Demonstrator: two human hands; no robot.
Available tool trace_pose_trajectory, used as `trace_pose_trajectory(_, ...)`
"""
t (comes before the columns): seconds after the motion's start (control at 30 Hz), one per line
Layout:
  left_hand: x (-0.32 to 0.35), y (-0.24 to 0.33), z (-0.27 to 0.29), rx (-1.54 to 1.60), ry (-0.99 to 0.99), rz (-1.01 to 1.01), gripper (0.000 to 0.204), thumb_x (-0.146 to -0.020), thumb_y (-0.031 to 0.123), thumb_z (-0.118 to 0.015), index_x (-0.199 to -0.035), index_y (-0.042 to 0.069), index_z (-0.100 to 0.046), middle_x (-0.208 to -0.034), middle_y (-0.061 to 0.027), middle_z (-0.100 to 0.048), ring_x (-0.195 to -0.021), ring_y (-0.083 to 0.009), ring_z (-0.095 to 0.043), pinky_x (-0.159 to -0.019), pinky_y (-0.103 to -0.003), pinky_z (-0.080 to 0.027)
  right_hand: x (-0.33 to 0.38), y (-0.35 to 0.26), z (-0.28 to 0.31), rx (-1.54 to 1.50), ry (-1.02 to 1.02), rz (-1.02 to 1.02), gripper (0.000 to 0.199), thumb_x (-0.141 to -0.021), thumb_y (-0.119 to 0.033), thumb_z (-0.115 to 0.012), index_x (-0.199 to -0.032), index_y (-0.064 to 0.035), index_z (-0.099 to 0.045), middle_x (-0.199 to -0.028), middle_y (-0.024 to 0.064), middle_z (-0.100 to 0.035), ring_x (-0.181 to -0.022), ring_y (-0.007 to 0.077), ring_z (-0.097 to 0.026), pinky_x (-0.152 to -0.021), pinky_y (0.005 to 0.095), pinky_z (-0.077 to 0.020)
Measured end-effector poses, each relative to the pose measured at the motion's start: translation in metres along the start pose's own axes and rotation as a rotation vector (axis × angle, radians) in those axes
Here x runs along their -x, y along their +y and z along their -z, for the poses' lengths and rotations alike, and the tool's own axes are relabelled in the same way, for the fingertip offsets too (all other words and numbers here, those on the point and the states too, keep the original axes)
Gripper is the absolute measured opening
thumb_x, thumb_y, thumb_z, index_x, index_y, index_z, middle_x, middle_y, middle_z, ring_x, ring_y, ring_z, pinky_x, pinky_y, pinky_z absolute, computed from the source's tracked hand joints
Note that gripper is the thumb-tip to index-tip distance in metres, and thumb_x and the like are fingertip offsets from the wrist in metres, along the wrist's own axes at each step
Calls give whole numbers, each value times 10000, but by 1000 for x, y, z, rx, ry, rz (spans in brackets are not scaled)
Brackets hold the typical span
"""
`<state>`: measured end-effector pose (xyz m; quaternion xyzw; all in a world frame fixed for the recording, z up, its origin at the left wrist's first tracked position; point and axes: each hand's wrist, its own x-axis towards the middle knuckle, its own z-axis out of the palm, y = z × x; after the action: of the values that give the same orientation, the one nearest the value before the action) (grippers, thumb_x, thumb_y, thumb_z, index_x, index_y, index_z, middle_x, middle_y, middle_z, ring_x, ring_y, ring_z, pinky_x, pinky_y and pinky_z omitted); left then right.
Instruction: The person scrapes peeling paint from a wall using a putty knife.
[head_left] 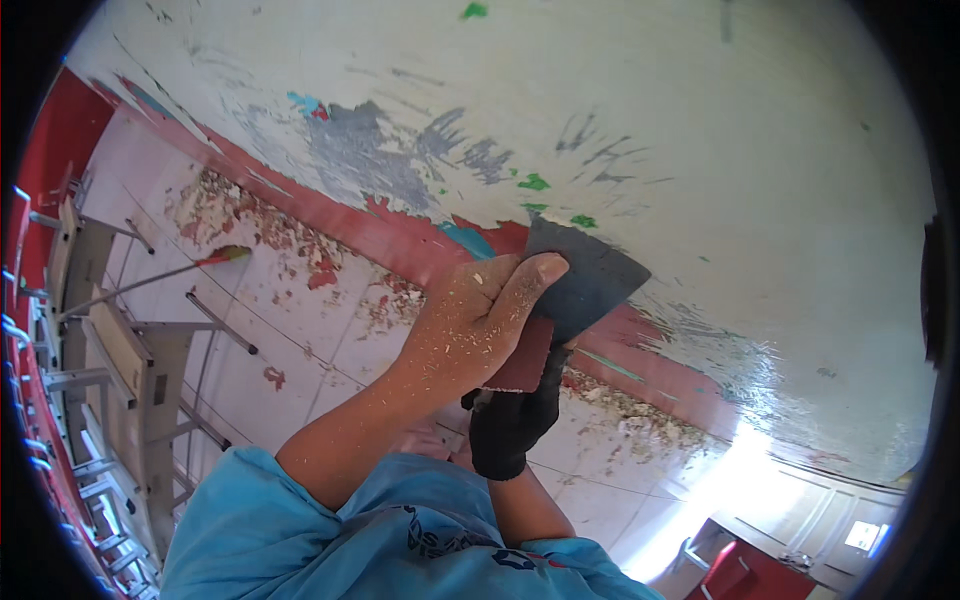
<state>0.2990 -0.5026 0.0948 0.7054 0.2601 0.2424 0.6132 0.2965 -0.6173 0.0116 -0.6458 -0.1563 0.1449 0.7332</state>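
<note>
My bare left hand, dusted with pale flakes, is closed, its thumb pressed on a dark grey, flat, flared blade like a wide scraper. Below its fingers sticks out a stiff reddish-brown piece, perhaps sandpaper, with a rough lower edge. My right hand, in a black glove, is closed under the blade's narrow end; any handle is hidden in it. The blade lies close in front of the pale wall; whether it touches is unclear. Around it the paint is scraped, with grey, green, blue and red patches.
A red band runs along the wall's foot. Paint chips lie on the tiled floor beside it. Wooden desks with metal legs crowd the left, near a thin stick. A door appears at lower right.
</note>
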Motion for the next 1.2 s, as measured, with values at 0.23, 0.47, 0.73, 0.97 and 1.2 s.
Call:
trace_pose_trajectory(0.23, -1, 11, 7, -134, -46, -1, 320, -909, 246, -431, -941, -19, -608, -735, -200, -592, -680, -310, -586, -590, -334, -435, -6, -13, -25, 125, 57, 176, 260, -944, -173, -380, -1074, 4, -519, -819, 63, -597, -619, 100, -551, -488, 236, -427)
trace_pose_trajectory(0.47, -7, 43, 20, -186, 57, -314, 299, -908, 232, -428, -904, -2, -614, -709, -179, -588, -641, -312, -579, -566, -343, -428, -31, -46, -40, 314, 115, 541, 277, -948, -219, -378, -997, -12, -555, -736, 34, -586, -582, 93, -518, -500, 235, -414)
trace_pose_trajectory(0.73, 9, -23, 1, -217, -7, 99, 381, -902, 330, -445, -855, -11, -610, -606, -161, -548, -540, -255, -509, -530, -339, -401, 4, 12, 12, 80, -47, 8, 259, -914, -145, -437, -1098, 21, -514, -742, 27, -565, -569, 48, -487, -465, 207, -389)
trace_pose_trajectory(0.97, 16, -13, -17, 471, -24, 461, 482, -871, 477, -461, -907, 13, -586, -731, -2, -550, -660, -79, -485, -598, -221, -413, 11, -57, 33, 444, -219, 211, 402, -825, -60, -451, -1215, 27, -413, -655, 26, -509, -514, 81, -466, -458, 224, -384)
trace_pose_trajectory(1.2, 19, 19, -41, 571, -175, 439, 627, -861, 557, -398, -1012, -30, -561, -900, -75, -589, -797, -116, -535, -735, -251, -426, 13, -125, 71, 99, -126, -238, 441, -829, -143, -534, -1229, 1, -418, -716, 34, -528, -539, 72, -464, -463, 201, -360)
